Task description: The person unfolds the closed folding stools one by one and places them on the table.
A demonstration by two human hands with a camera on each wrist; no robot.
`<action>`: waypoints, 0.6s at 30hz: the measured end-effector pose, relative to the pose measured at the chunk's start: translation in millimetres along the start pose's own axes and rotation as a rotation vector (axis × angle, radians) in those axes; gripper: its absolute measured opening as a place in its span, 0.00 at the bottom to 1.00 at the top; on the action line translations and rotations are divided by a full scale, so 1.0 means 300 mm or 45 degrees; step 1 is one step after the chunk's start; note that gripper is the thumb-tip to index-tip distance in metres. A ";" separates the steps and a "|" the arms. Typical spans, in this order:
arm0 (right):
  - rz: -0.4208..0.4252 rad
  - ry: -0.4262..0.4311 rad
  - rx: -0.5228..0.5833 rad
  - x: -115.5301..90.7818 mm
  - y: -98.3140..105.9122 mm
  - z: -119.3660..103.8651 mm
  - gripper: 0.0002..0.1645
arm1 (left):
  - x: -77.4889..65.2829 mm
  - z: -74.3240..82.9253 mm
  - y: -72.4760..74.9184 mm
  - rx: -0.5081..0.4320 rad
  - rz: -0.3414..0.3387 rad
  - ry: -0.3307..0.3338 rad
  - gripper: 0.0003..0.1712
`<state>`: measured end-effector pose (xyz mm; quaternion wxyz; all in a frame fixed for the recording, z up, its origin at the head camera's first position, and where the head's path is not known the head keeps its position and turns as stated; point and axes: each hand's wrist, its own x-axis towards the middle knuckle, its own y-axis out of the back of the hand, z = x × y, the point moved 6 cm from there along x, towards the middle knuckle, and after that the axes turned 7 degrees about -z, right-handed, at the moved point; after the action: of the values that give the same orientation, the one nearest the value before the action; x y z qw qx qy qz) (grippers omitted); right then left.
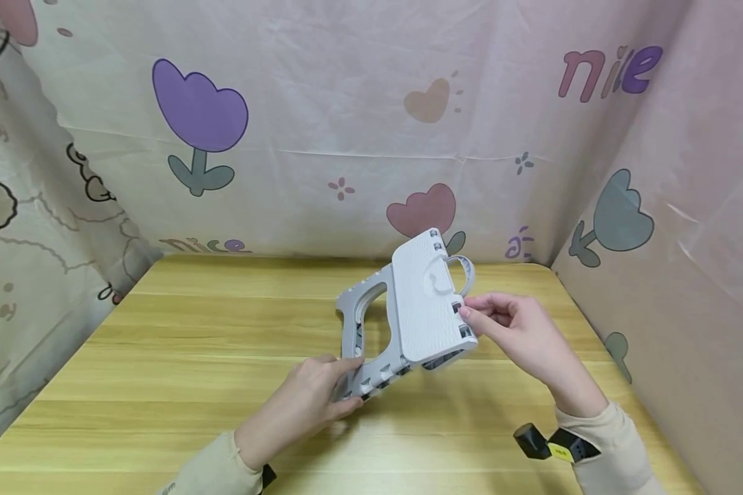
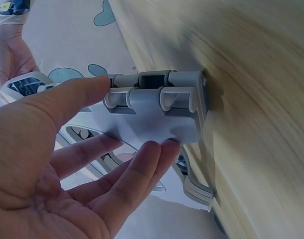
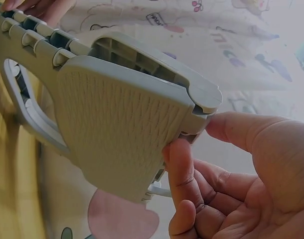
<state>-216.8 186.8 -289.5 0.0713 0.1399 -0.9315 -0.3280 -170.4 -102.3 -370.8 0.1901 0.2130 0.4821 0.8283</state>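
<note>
Across the middle of a wood-grain tabletop (image 1: 161, 385), a pale grey folding stool (image 1: 424, 295) tilts, its looped handle (image 1: 470, 273) at the far right edge. A person's left hand (image 1: 303, 388) grips its lower left end between thumb and fingers; the right hand (image 1: 523, 337) pinches its right edge. Patterned cloth (image 1: 322, 82) hangs behind.

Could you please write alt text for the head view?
A person's left hand grips one end of what looks like a pale gray folding stool, while the right hand pinches the opposite end, above a wood-grain table. Behind hangs a curtain printed with flowers and hearts.
</note>
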 end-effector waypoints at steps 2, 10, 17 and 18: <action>-0.001 0.018 -0.002 -0.004 0.000 -0.014 0.21 | 0.001 -0.002 -0.002 -0.012 -0.008 0.001 0.32; 0.027 0.112 0.010 -0.012 0.002 -0.070 0.18 | 0.000 -0.009 -0.002 -0.073 -0.011 -0.013 0.30; 0.056 0.164 0.003 -0.014 -0.002 -0.107 0.17 | 0.007 -0.010 -0.008 -0.175 -0.035 -0.039 0.28; 0.059 0.174 0.001 -0.013 -0.003 -0.113 0.17 | 0.008 -0.010 -0.010 -0.192 -0.042 -0.041 0.29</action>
<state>-205.2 167.3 -263.9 0.1420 0.1403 -0.9277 -0.3155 -173.7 -101.9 -374.3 0.2268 0.2033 0.4188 0.8555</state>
